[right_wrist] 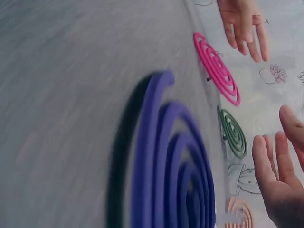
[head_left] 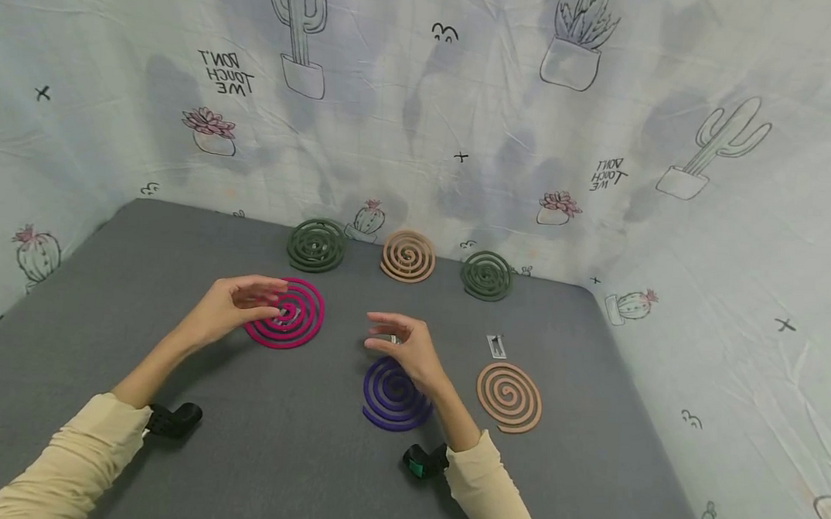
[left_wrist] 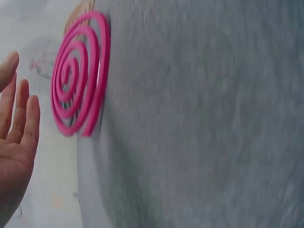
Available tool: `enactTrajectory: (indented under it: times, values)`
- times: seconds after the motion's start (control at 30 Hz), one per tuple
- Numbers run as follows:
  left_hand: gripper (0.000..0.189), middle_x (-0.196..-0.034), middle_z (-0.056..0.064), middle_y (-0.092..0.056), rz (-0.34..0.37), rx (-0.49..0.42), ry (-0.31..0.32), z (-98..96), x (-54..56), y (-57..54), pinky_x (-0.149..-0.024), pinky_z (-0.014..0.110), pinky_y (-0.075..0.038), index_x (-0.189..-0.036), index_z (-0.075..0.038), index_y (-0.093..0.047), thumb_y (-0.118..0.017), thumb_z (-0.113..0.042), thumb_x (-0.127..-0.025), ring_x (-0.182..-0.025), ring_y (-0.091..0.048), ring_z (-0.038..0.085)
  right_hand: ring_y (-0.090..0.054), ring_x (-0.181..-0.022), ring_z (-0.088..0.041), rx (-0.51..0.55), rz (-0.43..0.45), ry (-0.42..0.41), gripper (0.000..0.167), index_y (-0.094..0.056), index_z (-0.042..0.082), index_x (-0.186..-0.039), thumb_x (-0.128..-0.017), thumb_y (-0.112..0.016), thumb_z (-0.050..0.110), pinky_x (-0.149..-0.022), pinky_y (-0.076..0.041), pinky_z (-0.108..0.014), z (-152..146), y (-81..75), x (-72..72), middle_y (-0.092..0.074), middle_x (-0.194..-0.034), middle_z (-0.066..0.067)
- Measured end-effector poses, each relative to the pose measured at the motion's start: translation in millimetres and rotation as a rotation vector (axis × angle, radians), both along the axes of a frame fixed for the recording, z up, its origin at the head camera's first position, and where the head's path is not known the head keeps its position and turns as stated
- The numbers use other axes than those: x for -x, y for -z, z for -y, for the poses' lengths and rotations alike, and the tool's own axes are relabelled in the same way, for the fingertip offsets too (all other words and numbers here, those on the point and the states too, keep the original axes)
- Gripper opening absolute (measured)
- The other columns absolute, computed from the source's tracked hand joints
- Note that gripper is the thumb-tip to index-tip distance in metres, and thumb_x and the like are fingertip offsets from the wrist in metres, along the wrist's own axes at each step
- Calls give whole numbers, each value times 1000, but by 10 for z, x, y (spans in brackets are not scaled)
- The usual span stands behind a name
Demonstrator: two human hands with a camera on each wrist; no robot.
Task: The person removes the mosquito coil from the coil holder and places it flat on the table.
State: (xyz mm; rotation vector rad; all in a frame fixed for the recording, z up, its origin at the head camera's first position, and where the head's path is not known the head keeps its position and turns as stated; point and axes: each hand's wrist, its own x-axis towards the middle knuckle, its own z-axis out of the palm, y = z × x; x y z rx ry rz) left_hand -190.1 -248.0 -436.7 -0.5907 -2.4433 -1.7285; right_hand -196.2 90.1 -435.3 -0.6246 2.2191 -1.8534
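A pink spiral mosquito coil [head_left: 287,311] lies on the grey tabletop, left of the middle. Over it hovers my left hand [head_left: 232,306], fingers loosely bent, holding nothing; the left wrist view shows the hand [left_wrist: 16,137] apart from the coil [left_wrist: 80,78]. A purple-blue coil [head_left: 396,394] lies beneath my right hand [head_left: 408,348], which partly covers it in the head view. That hand's thumb and fingers stand apart with nothing between them. Large in the right wrist view is the purple-blue coil [right_wrist: 164,156], with the right hand [right_wrist: 280,175] off to its side.
Along the back edge lie a dark green coil [head_left: 316,245], a tan coil [head_left: 408,256] and another green coil [head_left: 487,276]. A second tan coil [head_left: 508,397] sits at the right, below a small metal stand [head_left: 497,346]. Cactus-print cloth [head_left: 394,119] hangs behind the table [head_left: 296,440].
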Motion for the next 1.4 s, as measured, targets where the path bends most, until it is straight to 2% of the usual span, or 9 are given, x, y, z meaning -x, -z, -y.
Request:
enactTrajectory:
  times: [0.17, 0.43, 0.57, 0.63, 0.7, 1.0, 1.1, 1.27, 1.4]
  values:
    - [47, -122, -33, -70, 25, 28, -45, 189, 45, 20, -86, 10, -59, -142, 12, -64, -78, 3, -99, -109, -68, -12, -62, -132, -59, 67, 64, 10, 45, -61, -20, -140, -97, -71, -17, -109, -62, -38, 227, 10, 58, -59, -149, -40]
    - [49, -125, -35, -67, 59, 40, -29, 372, 111, 78, -88, 11, -60, -146, 13, -61, -76, 1, -101, -111, -65, -14, -69, -130, -47, 137, 151, 109, 45, -63, -15, -142, -98, -73, -13, -103, -64, -33, 434, -36, 114, -61, -150, -34]
    - [52, -141, 0, -73, 107, 107, -37, 409, 143, 95, -90, 10, -58, -149, 13, -59, -76, -2, -102, -111, -60, -20, -70, -127, -46, 136, 160, 135, 45, -65, -15, -140, -96, -74, -15, -102, -64, -33, 550, -8, 132, -64, -148, -33]
    - [53, -148, 23, -68, 138, 136, -33, 414, 162, 101, -91, 10, -58, -151, 12, -58, -75, -4, -104, -111, -58, -21, -71, -126, -44, 126, 174, 146, 46, -65, -15, -140, -95, -75, -15, -101, -65, -33, 620, 16, 137, -65, -147, -32]
    - [53, -152, 36, -59, 164, 152, -20, 421, 178, 115, -91, 10, -57, -152, 12, -57, -73, -4, -105, -111, -56, -22, -73, -124, -43, 113, 184, 159, 47, -66, -14, -139, -93, -76, -16, -99, -66, -32, 694, 40, 135, -66, -146, -31]
    - [49, -150, 37, -61, 180, 173, 16, 417, 215, 164, -93, 13, -59, -150, 13, -57, -71, 0, -105, -110, -61, -18, -75, -115, -44, 33, 139, 225, 50, -71, -11, -136, -88, -81, -19, -89, -68, -31, 940, 93, 109, -72, -139, -28]
    - [50, -149, 36, -61, 192, 194, 6, 399, 215, 137, -93, 15, -60, -151, 12, -58, -72, -1, -104, -112, -69, -8, -77, -113, -44, 13, 132, 240, 50, -72, -11, -135, -86, -81, -20, -87, -69, -32, 992, 100, 110, -74, -134, -29]
    - [48, -147, 38, -62, 191, 246, -6, 399, 213, 104, -92, 20, -63, -148, 15, -59, -72, 1, -103, -121, -77, 30, -78, -113, -42, -6, 156, 251, 52, -72, -9, -136, -86, -81, -21, -84, -69, -31, 1058, 103, 137, -74, -133, -28]
    - [47, -146, 38, -62, 192, 251, -1, 408, 210, 100, -90, 20, -63, -146, 16, -60, -73, 4, -102, -118, -79, 26, -78, -114, -42, -9, 162, 271, 53, -73, -10, -134, -84, -80, -24, -83, -69, -31, 1083, 114, 173, -74, -135, -27]
